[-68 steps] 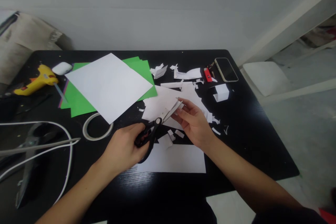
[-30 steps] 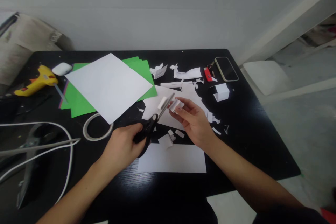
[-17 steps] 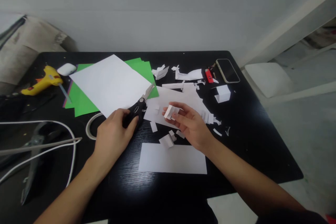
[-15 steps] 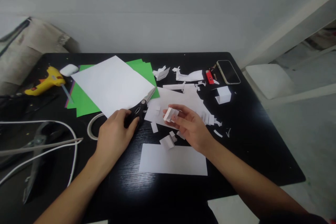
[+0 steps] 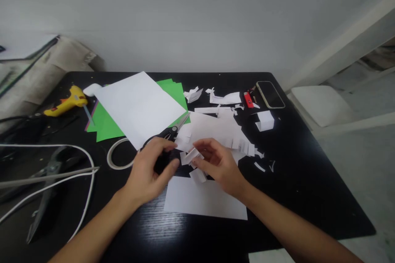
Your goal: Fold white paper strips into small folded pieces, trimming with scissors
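- Paper bit (image 5: 189, 156) is folded and sits up in the right hand (image 5: 222, 168), to the right of the scissors (image 5: 175, 130) and nearer the body.
- The right hand pinches it with thumb and fingers. Too hard a squeeze could squash the folds.
- The left hand (image 5: 148, 176) holds nothing, its fingers curved, close to the scissors' handles. I can't tell if it touches them. A bump could push them away.
- White scraps (image 5: 198, 176) lie right of the scissors, on the near side. If the paper bit fell there, it could get lost, as it is white too.
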{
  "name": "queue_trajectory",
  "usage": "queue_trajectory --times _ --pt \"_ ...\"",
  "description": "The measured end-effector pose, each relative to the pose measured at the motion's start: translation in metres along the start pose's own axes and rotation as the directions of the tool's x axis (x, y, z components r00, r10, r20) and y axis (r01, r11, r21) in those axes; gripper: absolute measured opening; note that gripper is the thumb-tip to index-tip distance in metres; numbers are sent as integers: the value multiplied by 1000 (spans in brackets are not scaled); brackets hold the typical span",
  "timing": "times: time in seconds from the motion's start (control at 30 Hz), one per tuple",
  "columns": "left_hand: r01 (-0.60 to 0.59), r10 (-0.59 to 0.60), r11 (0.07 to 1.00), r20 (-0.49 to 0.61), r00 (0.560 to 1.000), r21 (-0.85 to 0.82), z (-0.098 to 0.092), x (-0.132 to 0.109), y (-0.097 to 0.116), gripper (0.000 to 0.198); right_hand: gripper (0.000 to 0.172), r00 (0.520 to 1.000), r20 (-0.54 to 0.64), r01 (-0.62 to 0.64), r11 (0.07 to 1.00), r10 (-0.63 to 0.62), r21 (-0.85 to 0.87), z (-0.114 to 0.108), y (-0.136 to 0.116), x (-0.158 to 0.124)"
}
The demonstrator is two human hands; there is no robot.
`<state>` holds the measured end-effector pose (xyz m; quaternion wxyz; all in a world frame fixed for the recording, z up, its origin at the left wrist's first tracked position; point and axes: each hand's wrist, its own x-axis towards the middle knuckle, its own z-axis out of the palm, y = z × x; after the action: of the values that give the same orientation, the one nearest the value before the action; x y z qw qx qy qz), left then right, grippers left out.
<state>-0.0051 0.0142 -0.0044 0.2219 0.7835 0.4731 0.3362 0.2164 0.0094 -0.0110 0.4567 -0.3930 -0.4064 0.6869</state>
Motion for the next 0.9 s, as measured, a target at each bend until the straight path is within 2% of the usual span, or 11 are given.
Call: queue_trajectory --times 0.1,0.2,0.33,0.43,0.5,0.63,0.77,0.9 --pt "14 -7 989 47 999 -145 8 -3 6 22 35 1000 -13 14 1000 -15 -24 1 5 0" --pt "108 -95 960 61 994 -257 15 -3 8 9 38 999 -33 12 999 -13 -51 2 8 -1" --pt "253 -240 866 86 967 -431 19 -1 8 9 40 998 -63 -7 996 2 -85 3 7 -1" --pt "292 -285 816 93 954 -499 18 -1 8 9 33 999 -51 -17 990 10 -143 3 4 -2" --pt "263 -261 820 77 962 -508 17 -2 8 7 24 999 -37 -1 979 -7 -205 3 2 -2" --pt "122 -149 870 -19 989 -477 16 -3 6 3 9 991 -47 103 950 -122 -294 3 -2 -2" --pt "32 -85 905 -108 991 -423 15 -4 4 14 17 986 -35 147 946 -164 -289 3 -3 -2" --pt "31 -87 913 -120 989 -407 14 -5 5 18 23 999 -10 48 979 -51 -197 2 -4 -1"
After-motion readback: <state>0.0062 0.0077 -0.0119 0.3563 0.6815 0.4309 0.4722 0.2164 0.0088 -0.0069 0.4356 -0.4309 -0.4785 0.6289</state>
